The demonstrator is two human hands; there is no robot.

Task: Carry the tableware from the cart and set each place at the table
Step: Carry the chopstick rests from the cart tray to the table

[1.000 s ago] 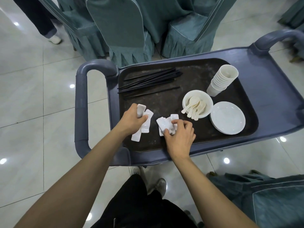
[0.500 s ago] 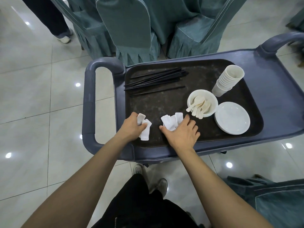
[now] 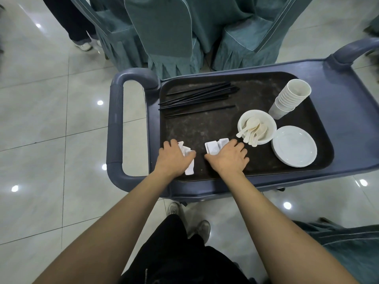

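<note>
Directly below the head camera, a blue-grey cart (image 3: 348,95) stands on a tiled floor and carries a dark tray (image 3: 205,128) with all the tableware on it. The left hand (image 3: 174,158) is at the near left part of the tray, its fingers curled round a bunch of white rests (image 3: 189,170), one of which sticks out under the palm. The right hand (image 3: 227,158) lies just beside it over a pile of rests (image 3: 214,147), fingers spread and bent across the top, thumb pointing left; whether it grips them I cannot tell. The two hands are near each other but apart. Black chopsticks (image 3: 199,97) lie in a loose bundle at the far left of the tray. To the right of the hands sits a white bowl (image 3: 269,124) holding several spoons (image 3: 251,130), with a stack of plates (image 3: 294,146) touching it on the right and a leaning stack of cups (image 3: 291,99) behind. Chairs with teal covers (image 3: 164,27) stand beyond the cart, and another person's legs (image 3: 75,27) show at the upper left.
</note>
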